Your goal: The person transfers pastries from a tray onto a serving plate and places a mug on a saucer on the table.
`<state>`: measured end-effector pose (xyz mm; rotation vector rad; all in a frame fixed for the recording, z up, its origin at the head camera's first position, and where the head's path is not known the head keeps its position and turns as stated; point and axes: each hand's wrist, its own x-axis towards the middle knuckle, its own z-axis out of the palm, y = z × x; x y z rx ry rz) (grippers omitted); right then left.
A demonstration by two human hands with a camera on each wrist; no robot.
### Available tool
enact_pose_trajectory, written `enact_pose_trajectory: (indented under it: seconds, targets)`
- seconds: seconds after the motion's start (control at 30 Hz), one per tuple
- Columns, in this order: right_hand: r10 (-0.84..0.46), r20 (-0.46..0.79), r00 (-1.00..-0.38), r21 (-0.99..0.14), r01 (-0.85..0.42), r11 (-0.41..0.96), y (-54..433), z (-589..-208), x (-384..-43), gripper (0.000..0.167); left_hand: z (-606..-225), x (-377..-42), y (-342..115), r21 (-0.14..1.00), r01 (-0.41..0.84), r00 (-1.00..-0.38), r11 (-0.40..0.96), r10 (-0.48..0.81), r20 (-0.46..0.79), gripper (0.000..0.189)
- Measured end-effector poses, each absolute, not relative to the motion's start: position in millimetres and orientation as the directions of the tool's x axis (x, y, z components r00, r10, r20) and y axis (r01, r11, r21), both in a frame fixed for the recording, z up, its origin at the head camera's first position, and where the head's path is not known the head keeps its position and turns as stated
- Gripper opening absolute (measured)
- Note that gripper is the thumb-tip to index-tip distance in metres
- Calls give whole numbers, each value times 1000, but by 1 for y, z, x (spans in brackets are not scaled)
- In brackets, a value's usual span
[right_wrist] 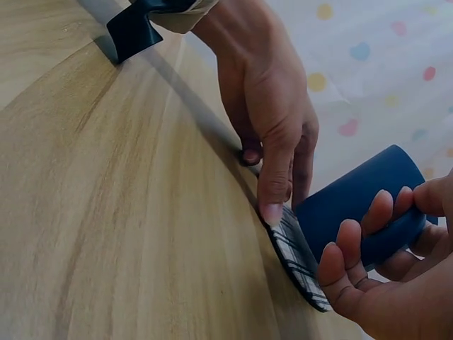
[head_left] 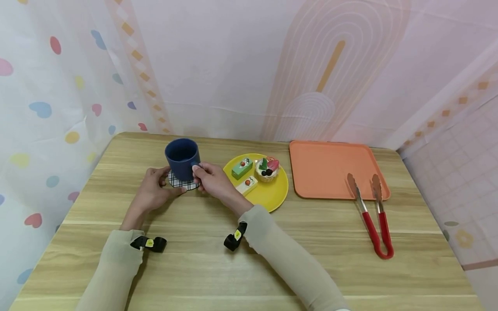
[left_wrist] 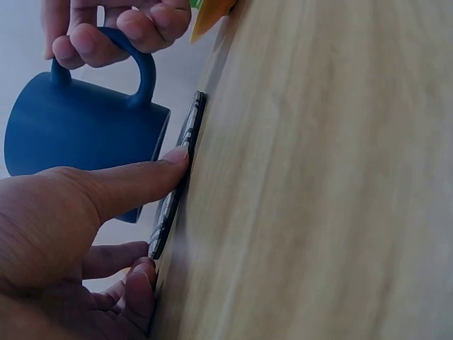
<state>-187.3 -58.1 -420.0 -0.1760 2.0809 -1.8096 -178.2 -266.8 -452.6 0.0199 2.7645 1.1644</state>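
Note:
A dark blue mug (head_left: pixel 180 160) hangs by its handle from my right hand (head_left: pixel 215 181), whose fingers are curled round it. In the left wrist view, a narrow gap shows between the mug's base and the round black-and-white plaid coaster (left_wrist: pixel 177 180), with the mug tilted slightly. My left hand (head_left: pixel 152 193) holds the coaster on the table, the thumb (right_wrist: pixel 272 205) on its near edge and fingertips at the far left edge. Most of the coaster's top is hidden under the mug in the head view.
Right of the mug, a yellow plate (head_left: pixel 274 196) bears a green cake slice (head_left: pixel 242 169), a pale cake slice (head_left: pixel 247 185) and a fruit tart (head_left: pixel 266 169). An orange tray (head_left: pixel 323 172) lies farther right, with red-handled tongs (head_left: pixel 383 233) resting over its front edge. A patterned cloth (head_left: pixel 218 65) hangs behind the wooden table.

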Motion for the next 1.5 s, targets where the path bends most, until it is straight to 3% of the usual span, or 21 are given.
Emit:
enact_pose_trajectory:
  seconds: [0.67,1.13,1.5]
  targets:
    - [-312,-203,-928,-967,141,211,-59,-425,-187,39,-449,-183,-260,707,-40,-990,706,66,-121,92]
    - [-453,-192,-871,-976,120,184,-50,-424,-186,28,-451,-179,-263,705,-14,-992,709,78,-98,89]
    - [-451,-208,-868,-947,63,315,-34,-409,-181,28,-453,-178,-267,668,22,-993,744,96,-74,80]
